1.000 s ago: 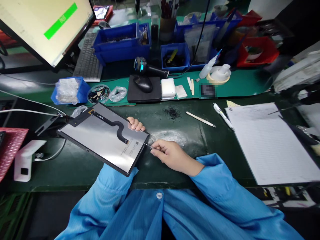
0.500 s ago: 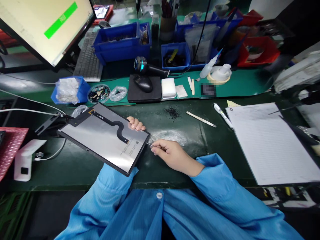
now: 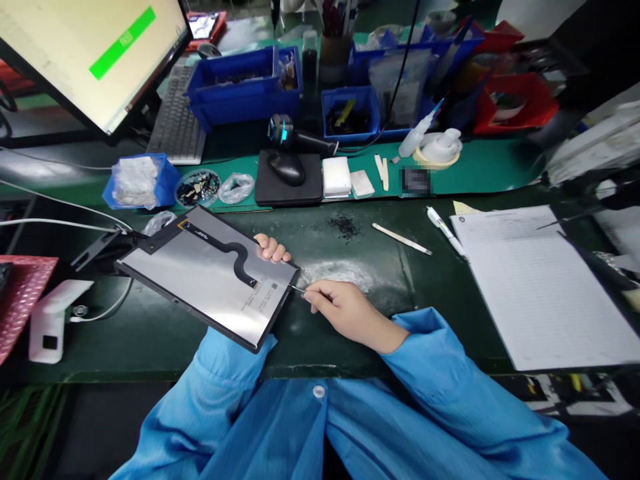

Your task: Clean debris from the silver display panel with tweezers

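A tablet display panel [image 3: 200,273] with a silver back and a black flex cable [image 3: 235,253] is held tilted above the bench. My left hand [image 3: 273,249] supports it from beneath; only the fingertips show, curled over its far edge, and the palm is hidden. Thumb and fingers of my right hand [image 3: 345,310] pinch a thin metal tool [image 3: 297,288], probably tweezers or a pick. The tip of that tool touches the panel's right edge. Its handle is hidden in my fingers.
Black shavings [image 3: 345,227], a white stick [image 3: 403,239], a pen [image 3: 447,233] and lined paper [image 3: 545,293] lie on the bench [image 3: 360,347]. Behind are a mouse [image 3: 287,167], a barcode scanner [image 3: 300,137], blue bins [image 3: 240,100] and a monitor [image 3: 75,47]. Cables lie left.
Almost nothing differs. My right hand has shifted very slightly at the panel's right edge, with the thin tool still in its fingers; the panel stays in place.
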A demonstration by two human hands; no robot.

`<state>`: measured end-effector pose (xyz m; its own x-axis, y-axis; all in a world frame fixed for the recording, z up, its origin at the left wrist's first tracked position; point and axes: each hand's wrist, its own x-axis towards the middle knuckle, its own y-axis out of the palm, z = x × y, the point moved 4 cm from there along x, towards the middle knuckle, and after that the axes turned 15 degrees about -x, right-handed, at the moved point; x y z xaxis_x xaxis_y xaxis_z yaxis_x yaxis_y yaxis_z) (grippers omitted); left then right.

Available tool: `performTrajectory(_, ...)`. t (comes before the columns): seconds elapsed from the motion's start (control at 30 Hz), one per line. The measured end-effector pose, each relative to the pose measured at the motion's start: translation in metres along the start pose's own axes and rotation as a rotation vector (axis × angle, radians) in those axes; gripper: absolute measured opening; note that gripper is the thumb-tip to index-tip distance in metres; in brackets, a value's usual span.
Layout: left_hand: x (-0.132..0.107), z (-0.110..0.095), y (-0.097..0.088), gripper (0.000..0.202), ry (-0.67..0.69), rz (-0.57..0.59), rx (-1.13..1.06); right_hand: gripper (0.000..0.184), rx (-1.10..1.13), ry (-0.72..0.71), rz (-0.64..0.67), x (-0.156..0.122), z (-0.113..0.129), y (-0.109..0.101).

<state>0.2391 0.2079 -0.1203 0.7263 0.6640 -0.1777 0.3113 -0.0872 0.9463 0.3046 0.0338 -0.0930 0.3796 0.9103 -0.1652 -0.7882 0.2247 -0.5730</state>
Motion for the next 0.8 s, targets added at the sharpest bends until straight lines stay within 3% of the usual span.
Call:
performTrajectory(0.07, -0.002, 0.0, 0.005, 0.043, 0.01, -0.021, 0.008, 0.013, 0.067, 0.042, 0.003, 0.0, -0.002, 0.002)
performTrajectory(0.2, -0.005, 0.0, 0.01, 0.042, 0.011, 0.005, -0.014, 0.012, 0.072, 0.039, -0.001, 0.001, -0.002, 0.002)
performTrajectory(0.33, -0.003, 0.0, 0.006, 0.043, 0.018, -0.01, 0.003, 0.025, -0.013, -0.011, 0.001, 0.001, 0.001, -0.001)
performTrajectory(0.47, -0.002, -0.001, 0.003, 0.041, 0.02, -0.005, 0.015, 0.011, 0.092, 0.057, 0.011, 0.0, -0.003, 0.003)
performTrajectory(0.6, -0.001, 0.0, 0.002, 0.04, 0.014, 0.015, 0.001, 0.012, 0.067, 0.035, 0.019, 0.001, -0.001, 0.003)
performTrajectory(0.7, 0.0, 0.0, 0.0, 0.041, 0.018, 0.001, 0.008, 0.024, 0.011, 0.006, 0.034, 0.001, 0.002, 0.0)
performTrajectory(0.8, 0.001, 0.001, -0.004, 0.042, 0.028, -0.017, 0.017, 0.015, 0.03, 0.029, 0.022, 0.001, 0.0, 0.0)
